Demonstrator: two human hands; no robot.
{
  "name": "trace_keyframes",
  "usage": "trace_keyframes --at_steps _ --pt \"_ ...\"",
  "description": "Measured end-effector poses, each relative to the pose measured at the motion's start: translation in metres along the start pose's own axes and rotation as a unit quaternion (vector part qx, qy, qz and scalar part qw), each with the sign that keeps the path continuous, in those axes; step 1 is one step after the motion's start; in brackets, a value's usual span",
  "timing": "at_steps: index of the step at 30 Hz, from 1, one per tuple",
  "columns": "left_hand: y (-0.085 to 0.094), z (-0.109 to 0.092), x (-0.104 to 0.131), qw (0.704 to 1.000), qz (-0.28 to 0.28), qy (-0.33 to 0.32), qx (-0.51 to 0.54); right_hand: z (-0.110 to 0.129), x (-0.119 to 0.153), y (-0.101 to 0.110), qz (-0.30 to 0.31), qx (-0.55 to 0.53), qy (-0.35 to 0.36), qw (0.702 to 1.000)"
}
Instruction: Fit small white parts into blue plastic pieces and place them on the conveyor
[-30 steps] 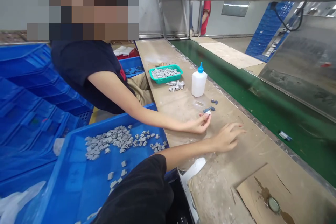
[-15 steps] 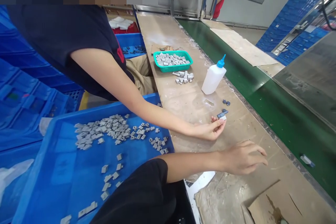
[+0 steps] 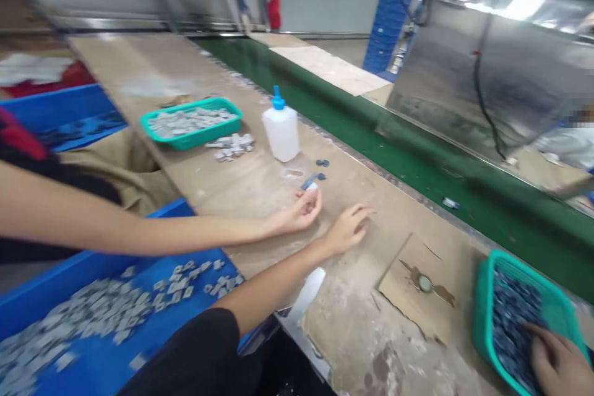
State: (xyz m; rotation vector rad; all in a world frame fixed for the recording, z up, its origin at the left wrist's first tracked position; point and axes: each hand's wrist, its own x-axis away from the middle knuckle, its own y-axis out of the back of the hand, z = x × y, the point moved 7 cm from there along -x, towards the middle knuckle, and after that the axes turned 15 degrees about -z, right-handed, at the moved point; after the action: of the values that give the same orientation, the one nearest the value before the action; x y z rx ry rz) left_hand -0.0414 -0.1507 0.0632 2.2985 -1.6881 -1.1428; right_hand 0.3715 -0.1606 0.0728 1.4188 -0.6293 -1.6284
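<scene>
My left hand point(image 3: 348, 229) is over the brown work surface, fingers apart, holding nothing. At the lower right, my right hand point(image 3: 559, 359) reaches into a green basket point(image 3: 483, 303) of small dark pieces point(image 3: 515, 315). Its fingers are closed at the pieces, and what they grip is hidden. Just beyond my left hand, a co-worker's hand point(image 3: 304, 210) holds a small white and dark part point(image 3: 310, 184). A few loose dark pieces point(image 3: 322, 163) lie near it. Behind them stands a white bottle point(image 3: 283, 133) with a blue nozzle.
A green basket of grey pieces point(image 3: 190, 122) and a loose grey pile point(image 3: 232, 146) are farther back. Blue trays point(image 3: 171, 213) sit at left. Stained cardboard point(image 3: 408, 303) with a round item lies before me. A green belt point(image 3: 394, 167) bearing one part runs behind the table's edge.
The view has swung right, bringing the dark-piece basket and my right hand into sight. My left hand appears nearer the co-worker's hand, still open. The co-worker still holds the part.
</scene>
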Motion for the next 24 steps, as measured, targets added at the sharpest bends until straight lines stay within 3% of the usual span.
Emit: trace_keyframes --at_steps 5,9,12,14,17,19,20,22,24 --pt "-0.024 0.007 0.006 0.991 0.095 -0.017 -0.093 0.006 0.000 -0.001 0.004 -0.037 -0.045 0.998" --pt "-0.041 0.011 0.005 0.951 0.159 -0.049 -0.261 0.011 0.004 0.004 -0.019 -0.131 -0.086 0.987" --pt "-0.057 0.014 -0.009 0.927 0.192 -0.057 -0.319 0.009 0.009 0.007 -0.038 -0.236 -0.119 0.964" --pt "-0.068 0.015 -0.021 0.922 0.193 -0.054 -0.331 0.011 0.010 0.005 -0.026 -0.219 -0.107 0.969" --pt "-0.076 0.010 -0.030 0.928 0.183 -0.042 -0.323 0.018 0.008 -0.003 0.017 -0.108 -0.065 0.992" --pt "-0.064 -0.004 -0.027 0.941 0.153 -0.055 -0.295 0.021 0.005 -0.005 0.017 -0.061 -0.056 0.996" --pt "-0.050 -0.014 -0.025 0.949 0.119 -0.069 -0.285 0.021 0.004 -0.004 0.011 -0.052 -0.056 0.997" --pt "-0.003 -0.034 -0.022 0.953 -0.004 -0.089 -0.290 0.021 0.005 -0.004 0.009 -0.052 -0.048 0.997" --pt "0.059 -0.045 -0.017 0.930 -0.161 -0.063 -0.323 0.015 0.009 -0.005 0.017 -0.053 -0.028 0.998"
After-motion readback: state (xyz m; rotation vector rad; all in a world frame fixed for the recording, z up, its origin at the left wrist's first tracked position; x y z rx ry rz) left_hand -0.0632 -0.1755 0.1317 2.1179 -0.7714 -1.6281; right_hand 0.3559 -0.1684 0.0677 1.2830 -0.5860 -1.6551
